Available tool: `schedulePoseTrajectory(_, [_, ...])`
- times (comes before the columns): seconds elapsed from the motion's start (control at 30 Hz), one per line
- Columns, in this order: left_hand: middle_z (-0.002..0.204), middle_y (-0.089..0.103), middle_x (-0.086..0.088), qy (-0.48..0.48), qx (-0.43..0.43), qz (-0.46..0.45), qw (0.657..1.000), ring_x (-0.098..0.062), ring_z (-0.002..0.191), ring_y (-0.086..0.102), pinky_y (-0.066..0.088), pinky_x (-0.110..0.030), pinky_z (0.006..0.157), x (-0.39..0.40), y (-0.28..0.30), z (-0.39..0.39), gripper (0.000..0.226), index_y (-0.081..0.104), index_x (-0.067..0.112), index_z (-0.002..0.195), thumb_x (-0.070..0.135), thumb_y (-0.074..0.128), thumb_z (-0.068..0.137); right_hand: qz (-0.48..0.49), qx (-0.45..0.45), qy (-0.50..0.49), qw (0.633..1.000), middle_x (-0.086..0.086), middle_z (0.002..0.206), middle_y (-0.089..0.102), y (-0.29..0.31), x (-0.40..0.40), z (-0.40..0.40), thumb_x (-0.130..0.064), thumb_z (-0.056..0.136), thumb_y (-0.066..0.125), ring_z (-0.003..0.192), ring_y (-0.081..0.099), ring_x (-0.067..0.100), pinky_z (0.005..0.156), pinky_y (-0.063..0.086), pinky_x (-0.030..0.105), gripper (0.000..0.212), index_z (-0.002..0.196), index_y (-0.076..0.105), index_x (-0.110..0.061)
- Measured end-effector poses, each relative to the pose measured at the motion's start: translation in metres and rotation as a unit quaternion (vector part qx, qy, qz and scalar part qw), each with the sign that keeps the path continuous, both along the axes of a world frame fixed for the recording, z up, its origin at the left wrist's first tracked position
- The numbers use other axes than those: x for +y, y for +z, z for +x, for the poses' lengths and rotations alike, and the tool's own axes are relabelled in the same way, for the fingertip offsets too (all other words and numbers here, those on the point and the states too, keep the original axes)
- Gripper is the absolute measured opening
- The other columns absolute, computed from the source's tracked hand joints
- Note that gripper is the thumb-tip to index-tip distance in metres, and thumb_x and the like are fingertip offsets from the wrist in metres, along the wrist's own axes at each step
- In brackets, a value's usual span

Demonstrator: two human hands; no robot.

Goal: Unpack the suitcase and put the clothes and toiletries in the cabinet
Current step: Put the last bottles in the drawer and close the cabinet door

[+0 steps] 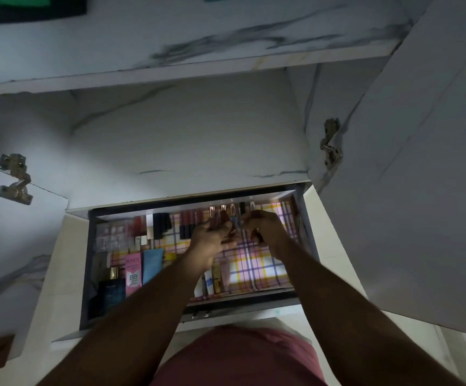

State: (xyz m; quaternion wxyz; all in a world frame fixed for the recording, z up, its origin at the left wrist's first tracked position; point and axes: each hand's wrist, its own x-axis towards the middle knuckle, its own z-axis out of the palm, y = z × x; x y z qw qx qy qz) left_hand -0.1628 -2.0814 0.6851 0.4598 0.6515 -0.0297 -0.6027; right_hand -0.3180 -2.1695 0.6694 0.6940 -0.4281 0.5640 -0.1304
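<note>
Now both hands work over the open cabinet drawer (308,247).
Left hand (212,240) and right hand (265,228) each pinch small blurred cosmetic tubes (227,218).

Drawer (85,263) pulled open, plaid liner (256,263) inside. Left hand (212,240) & right hand (265,229) over back row, each gripping small tubes (227,218). Pink BB box (133,270), blue tube (151,263) at left.

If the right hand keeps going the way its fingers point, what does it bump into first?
Probably the row of small makeup tubes standing along the back of the drawer. The right hand points at them, though the distance is hard to judge from above.
</note>
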Motion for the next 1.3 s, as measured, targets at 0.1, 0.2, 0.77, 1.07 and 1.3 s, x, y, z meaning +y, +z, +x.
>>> schedulePoseTrajectory(0.1, [0.113,0.076,-0.014,-0.006,0.001,-0.007,1.0,-0.028,0.094,0.078,0.064,-0.037,0.074,-0.01,-0.001,-0.009,0.026,0.067,0.006,0.119,0.014,0.071,0.095,-0.036,-0.01,0.052,0.998,0.007,0.075,0.073,0.006,0.004,-0.002,-0.009,0.085,0.082,0.049,0.057,0.009,0.042,0.042,0.022,0.021,0.106,0.076,-0.007])
schedulePoseTrajectory(0.2, [0.11,0.077,-0.015,-0.012,0.02,-0.016,1.0,-0.029,0.095,0.077,0.064,-0.039,0.076,-0.016,-0.002,-0.013,0.022,0.067,0.006,0.118,0.015,0.069,0.097,-0.028,-0.018,0.01,0.999,0.002,0.072,0.074,0.006,-0.002,-0.008,-0.001,0.08,0.085,0.054,0.064,0.008,0.047,0.047,0.02,0.023,0.102,0.077,-0.001])
schedulePoseTrajectory(0.77, [0.1,0.074,-0.012,-0.009,-0.135,0.052,0.989,-0.025,0.086,0.072,0.063,-0.04,0.076,0.022,-0.026,0.033,0.017,0.067,0.011,0.11,0.026,0.063,0.102,-0.075,0.232,-0.096,0.965,-0.003,0.083,0.073,-0.048,-0.019,-0.011,-0.034,0.088,0.082,0.079,0.069,0.012,0.065,0.053,0.027,0.017,0.088,0.074,-0.018])
schedulePoseTrajectory(1.07, [0.079,0.06,-0.001,-0.052,-0.318,0.089,0.943,-0.01,0.064,0.057,0.042,-0.021,0.053,0.03,-0.044,0.065,0.022,0.064,0.01,0.102,0.031,0.058,0.104,-0.185,0.305,0.003,0.934,-0.008,0.07,0.067,-0.045,-0.009,-0.007,-0.032,0.099,0.067,0.072,0.065,0.008,0.058,0.042,0.021,0.023,0.081,0.074,-0.02])
schedulePoseTrajectory(1.3, [0.091,0.064,-0.006,-0.101,-0.341,0.12,0.927,-0.013,0.073,0.059,0.042,-0.024,0.057,0.015,-0.061,0.077,0.023,0.063,0.013,0.103,0.034,0.055,0.105,-0.208,0.343,0.018,0.916,-0.005,0.08,0.072,-0.043,-0.01,0.009,-0.021,0.099,0.06,0.081,0.068,0.016,0.063,0.043,0.026,0.021,0.087,0.078,-0.022])
